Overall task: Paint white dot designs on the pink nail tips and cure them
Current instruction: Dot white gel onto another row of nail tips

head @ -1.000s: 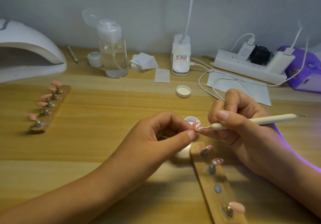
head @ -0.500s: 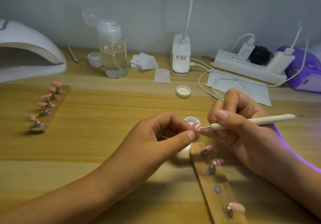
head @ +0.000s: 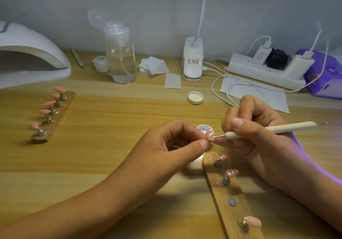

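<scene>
While the fingers (head: 204, 144) of the left hand (head: 172, 146) pinch one pink nail tip (head: 210, 134), the right hand (head: 259, 140) curls round the dotting tool (head: 268, 128) like a pencil, its metal end touching the tip. The tip is up in the air, just in front of the little paint pot (head: 202, 127) and near the far end of the wooden holder (head: 229, 194) on the desk (head: 111, 155). It looks tiny, light, hard and slippery, and wet dots would smear, so hold the edges only. The curing lamp (head: 33, 57) stands far left.
</scene>
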A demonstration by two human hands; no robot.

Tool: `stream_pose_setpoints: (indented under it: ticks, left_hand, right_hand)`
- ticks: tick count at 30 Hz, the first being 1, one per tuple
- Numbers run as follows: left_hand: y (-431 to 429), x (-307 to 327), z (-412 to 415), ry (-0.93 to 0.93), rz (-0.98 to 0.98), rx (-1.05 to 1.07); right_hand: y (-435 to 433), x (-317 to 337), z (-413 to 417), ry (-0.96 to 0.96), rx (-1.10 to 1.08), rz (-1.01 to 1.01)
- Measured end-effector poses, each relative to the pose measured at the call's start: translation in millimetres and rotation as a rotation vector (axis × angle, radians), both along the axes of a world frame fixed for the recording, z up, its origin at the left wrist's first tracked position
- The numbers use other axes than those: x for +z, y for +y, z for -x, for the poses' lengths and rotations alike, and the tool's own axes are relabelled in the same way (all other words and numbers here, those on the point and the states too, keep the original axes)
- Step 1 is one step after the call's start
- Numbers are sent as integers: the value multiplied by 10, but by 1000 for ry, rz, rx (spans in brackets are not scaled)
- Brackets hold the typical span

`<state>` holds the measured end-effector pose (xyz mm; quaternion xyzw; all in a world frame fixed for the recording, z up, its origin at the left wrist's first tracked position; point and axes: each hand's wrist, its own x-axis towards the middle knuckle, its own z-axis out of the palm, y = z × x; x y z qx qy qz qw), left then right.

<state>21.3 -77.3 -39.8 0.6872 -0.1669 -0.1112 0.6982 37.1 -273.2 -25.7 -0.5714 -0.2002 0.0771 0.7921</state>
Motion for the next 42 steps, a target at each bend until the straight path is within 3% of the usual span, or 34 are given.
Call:
stream_pose_setpoints:
  ticks: [28,36,39,42]
  left_hand:
    - [-19,14,6,15,16,6]
    - [-28,36,12,16,48,-2]
    - [-29,37,13,8,49,-7]
    - [-26,41,15,1,55,-2]
  right_hand:
    - [-18,6,-25,-23,27,17]
    - [-76,8,-143,70,-183,-66]
    - [-89,-24,-142,-7,-233,42]
    - [-55,-22,-80,-222,-346,341]
